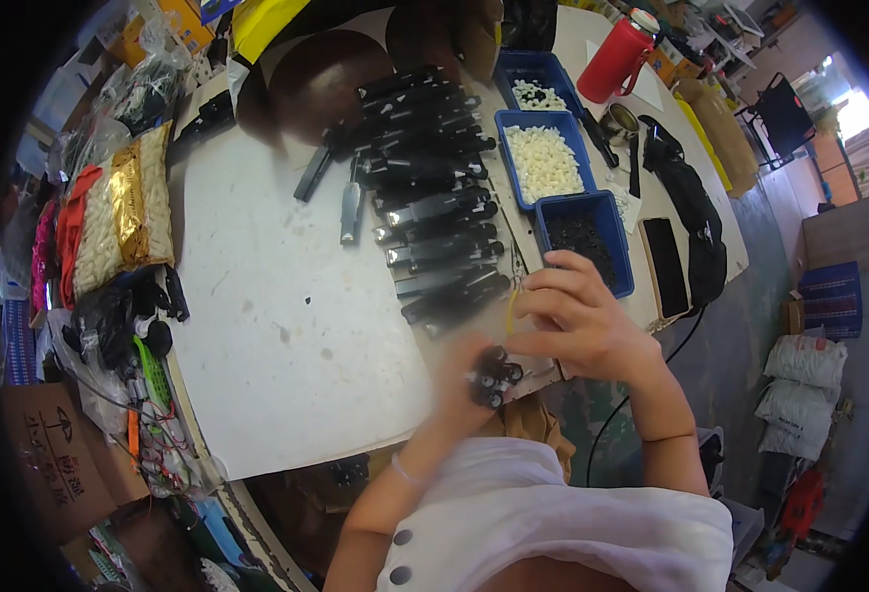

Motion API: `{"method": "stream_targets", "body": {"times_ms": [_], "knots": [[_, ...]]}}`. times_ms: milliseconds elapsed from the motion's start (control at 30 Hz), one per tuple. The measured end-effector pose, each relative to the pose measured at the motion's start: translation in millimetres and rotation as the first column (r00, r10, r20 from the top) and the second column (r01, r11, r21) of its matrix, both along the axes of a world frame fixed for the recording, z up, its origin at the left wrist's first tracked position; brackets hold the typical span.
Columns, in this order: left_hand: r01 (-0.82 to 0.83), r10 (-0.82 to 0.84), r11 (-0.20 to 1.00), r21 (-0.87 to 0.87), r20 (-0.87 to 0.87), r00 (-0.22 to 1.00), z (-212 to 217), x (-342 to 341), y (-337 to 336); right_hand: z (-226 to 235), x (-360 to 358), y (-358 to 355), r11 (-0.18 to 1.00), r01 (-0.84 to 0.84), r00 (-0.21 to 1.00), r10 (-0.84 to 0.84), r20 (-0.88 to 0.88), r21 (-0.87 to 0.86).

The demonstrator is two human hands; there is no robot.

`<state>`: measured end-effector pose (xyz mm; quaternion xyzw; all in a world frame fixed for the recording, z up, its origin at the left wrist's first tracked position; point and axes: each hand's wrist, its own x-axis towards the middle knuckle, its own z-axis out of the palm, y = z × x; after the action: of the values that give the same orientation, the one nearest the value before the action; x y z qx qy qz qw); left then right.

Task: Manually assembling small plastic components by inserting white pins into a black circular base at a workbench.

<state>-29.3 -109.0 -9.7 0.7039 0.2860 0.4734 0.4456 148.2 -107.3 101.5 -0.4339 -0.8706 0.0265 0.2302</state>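
Hands: left hand (462, 383) grips black bundle (495, 377) | right hand (584, 328) curled on yellow band (510, 314) | bundle ends face right, long axis hidden

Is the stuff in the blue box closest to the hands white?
No, the blue box closest to the right hand holds dark little pieces.

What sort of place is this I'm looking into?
Likely a small assembly workshop: a white worktop carries a row of similar long black pieces, and blue plastic bins hold small white and black parts.
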Motion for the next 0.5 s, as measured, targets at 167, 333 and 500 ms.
{"method": "stream_targets", "body": {"times_ms": [167,333,500], "knots": [[0.040,-0.037,0.996,0.086,-0.032,0.999,-8,-1,0,-4,3,0,0.998,-0.052,0.998,0.052,-0.024,0.019],[0.032,-0.030,0.998,0.055,-0.038,0.999,-10,-1,-1,-2,5,1,0.998,-0.053,0.999,0.052,0.014,0.045],[-0.001,-0.003,0.998,-0.057,-0.065,0.998,-17,-4,-5,6,54,0,0.810,0.580,0.809,-0.560,-0.179,0.090]]}}
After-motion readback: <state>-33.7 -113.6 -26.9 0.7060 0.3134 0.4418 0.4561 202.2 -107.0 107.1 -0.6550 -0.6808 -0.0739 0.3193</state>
